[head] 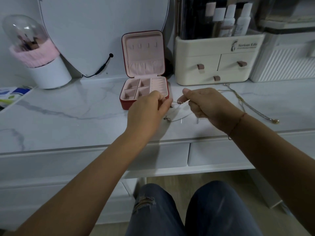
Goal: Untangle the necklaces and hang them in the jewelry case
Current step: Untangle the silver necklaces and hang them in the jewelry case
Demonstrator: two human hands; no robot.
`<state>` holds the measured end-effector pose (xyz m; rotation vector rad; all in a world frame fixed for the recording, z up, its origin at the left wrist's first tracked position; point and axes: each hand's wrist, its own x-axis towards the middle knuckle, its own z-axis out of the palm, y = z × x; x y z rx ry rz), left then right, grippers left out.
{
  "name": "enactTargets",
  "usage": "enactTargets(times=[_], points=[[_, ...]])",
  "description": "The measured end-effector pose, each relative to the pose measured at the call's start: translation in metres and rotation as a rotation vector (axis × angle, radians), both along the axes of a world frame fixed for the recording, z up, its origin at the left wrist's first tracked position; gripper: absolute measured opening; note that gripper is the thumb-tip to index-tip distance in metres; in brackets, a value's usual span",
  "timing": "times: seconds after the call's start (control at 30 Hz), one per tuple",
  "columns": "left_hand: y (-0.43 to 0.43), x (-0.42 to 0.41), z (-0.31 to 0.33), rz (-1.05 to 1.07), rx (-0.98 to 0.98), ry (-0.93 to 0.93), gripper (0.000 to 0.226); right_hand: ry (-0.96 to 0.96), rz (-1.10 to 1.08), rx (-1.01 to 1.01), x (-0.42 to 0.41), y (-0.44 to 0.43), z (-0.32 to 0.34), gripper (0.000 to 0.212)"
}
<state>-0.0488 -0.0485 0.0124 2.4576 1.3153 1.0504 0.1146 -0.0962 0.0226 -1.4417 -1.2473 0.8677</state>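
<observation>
Head view: both grips are pinching one thin necklace (180,101) above the surface (68,103), just in front of the open jewelry case (144,55).

I am seeing the left grip (146,109) clenching one end of the chain between thumb and fingertips, and the right grip (204,106) pinching it a short way along, the other fingers curling in. The rest of the chain is drooping below in loops toward the surface; I cannot tell whether it is knotted. A second necklace (247,106) is lying on the surface to the right, its pendant nearest me. The case is sitting with its lid upright, the hooks (143,46) in the lid carrying nothing. A cream drawer organizer (216,65) is standing just right of it, and a domed brush holder (39,48) far left.
</observation>
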Motion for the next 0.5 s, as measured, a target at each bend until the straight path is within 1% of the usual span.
enactTargets(times=[0.1, 0.23, 0.33, 0.5], points=[[0.0014, -0.0011, -0.0024, 0.001, 0.047, -0.003, 0.022, 0.003, 0.025, -0.015, 0.0019, -0.0005, -0.0017, 0.032], [0.0012, -0.0019, -0.0032, -0.035, 0.020, -0.056, 0.019, 0.011, 0.019, -0.009, 0.0039, -0.0016, -0.0016, 0.029], [0.0020, -0.0029, -0.0015, -0.080, -0.080, -0.166, 0.017, 0.007, 0.028, -0.012, 0.0056, -0.0015, -0.0022, 0.029], [0.0033, -0.0052, 0.0032, -0.137, -0.267, -0.298, 0.017, 0.013, 0.045, -0.003, 0.0065, -0.0018, -0.0034, 0.027]])
